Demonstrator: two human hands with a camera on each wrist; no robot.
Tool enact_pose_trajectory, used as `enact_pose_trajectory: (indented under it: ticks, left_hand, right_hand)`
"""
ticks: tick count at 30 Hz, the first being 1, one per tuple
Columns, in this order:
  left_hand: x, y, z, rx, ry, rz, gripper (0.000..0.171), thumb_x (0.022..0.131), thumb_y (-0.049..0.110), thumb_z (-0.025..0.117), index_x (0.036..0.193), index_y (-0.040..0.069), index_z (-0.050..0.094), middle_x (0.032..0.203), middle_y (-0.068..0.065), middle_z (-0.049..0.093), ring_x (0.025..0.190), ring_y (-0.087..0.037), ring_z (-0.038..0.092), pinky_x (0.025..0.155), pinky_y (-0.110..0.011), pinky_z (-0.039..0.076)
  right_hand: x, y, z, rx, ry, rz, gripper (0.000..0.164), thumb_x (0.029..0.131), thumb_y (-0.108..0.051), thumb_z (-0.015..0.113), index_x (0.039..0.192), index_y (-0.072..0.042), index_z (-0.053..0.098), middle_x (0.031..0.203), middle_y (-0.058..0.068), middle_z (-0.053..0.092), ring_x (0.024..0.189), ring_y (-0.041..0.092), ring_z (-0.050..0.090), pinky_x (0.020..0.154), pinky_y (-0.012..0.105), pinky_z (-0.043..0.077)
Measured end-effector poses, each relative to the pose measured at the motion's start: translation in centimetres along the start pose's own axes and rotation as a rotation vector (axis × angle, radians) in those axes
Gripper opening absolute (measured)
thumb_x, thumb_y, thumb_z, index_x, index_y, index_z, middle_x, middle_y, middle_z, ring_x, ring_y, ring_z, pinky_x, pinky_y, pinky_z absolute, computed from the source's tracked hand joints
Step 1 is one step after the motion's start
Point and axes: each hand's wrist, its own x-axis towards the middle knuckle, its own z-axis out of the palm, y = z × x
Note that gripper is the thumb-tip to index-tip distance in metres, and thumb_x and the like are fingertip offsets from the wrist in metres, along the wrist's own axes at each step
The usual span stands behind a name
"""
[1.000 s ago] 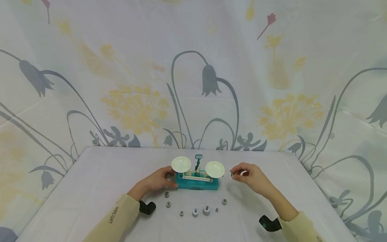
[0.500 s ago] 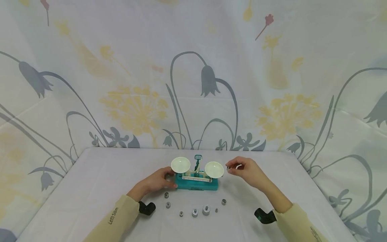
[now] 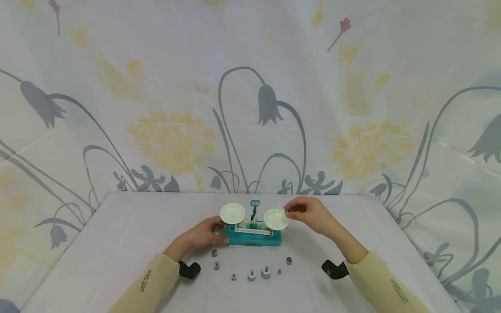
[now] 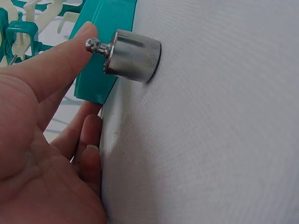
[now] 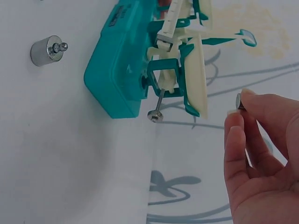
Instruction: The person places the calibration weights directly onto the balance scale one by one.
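Note:
A balance scale with a teal base (image 3: pixel 256 239) and two pale pans stands mid-table. My left hand (image 3: pixel 201 234) grips the base's left end, thumb in front and fingers behind. My right hand (image 3: pixel 313 213) pinches a small metal weight (image 5: pixel 239 101) between thumb and fingertips. That weight is at the right edge of the right pan (image 3: pixel 275 221), apart from the pan in the right wrist view. The left pan (image 3: pixel 232 214) has nothing on it. Close to my left thumb in the left wrist view stands a knobbed metal weight (image 4: pixel 135 56).
Several metal weights stand in a loose arc before the scale, among them a larger one (image 3: pixel 266 272) and one at the right (image 3: pixel 288 261). A flower-patterned curtain (image 3: pixel 250 152) hangs behind the white table (image 3: pixel 129 234). Black wrist mounts (image 3: pixel 335 270) jut below the forearms.
My right hand has moved left and slightly up with the pinched weight, from beside the scale to the right pan's edge. My left hand has stayed on the base.

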Motion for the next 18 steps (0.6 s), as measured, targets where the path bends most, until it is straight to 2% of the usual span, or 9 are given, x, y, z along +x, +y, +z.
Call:
enact_pose_trajectory:
  ticks: [6, 18]
  left_hand:
    - [0.0, 0.0, 0.0, -0.007, -0.005, 0.008, 0.051, 0.080, 0.017, 0.083, 0.125, 0.007, 0.062, 0.129, -0.012, 0.056, 0.127, -0.035, 0.045, 0.110, -0.059, 0.028]
    - [0.0, -0.1, 0.1, 0.001, 0.001, 0.009, 0.051, 0.080, 0.018, 0.084, 0.125, 0.007, 0.062, 0.129, -0.011, 0.056, 0.129, -0.036, 0.045, 0.111, -0.058, 0.029]
  right_hand:
    - [0.8, -0.4, 0.6, 0.019, -0.021, -0.015, 0.016, 0.088, -0.010, 0.075, 0.104, -0.004, 0.074, 0.098, 0.003, 0.070, 0.088, 0.020, 0.063, 0.076, 0.027, 0.054]
    - [2.1, -0.7, 1.8, 0.013, -0.048, -0.059, 0.015, 0.087, -0.008, 0.077, 0.100, -0.002, 0.074, 0.099, 0.009, 0.071, 0.088, 0.021, 0.065, 0.074, 0.029, 0.054]
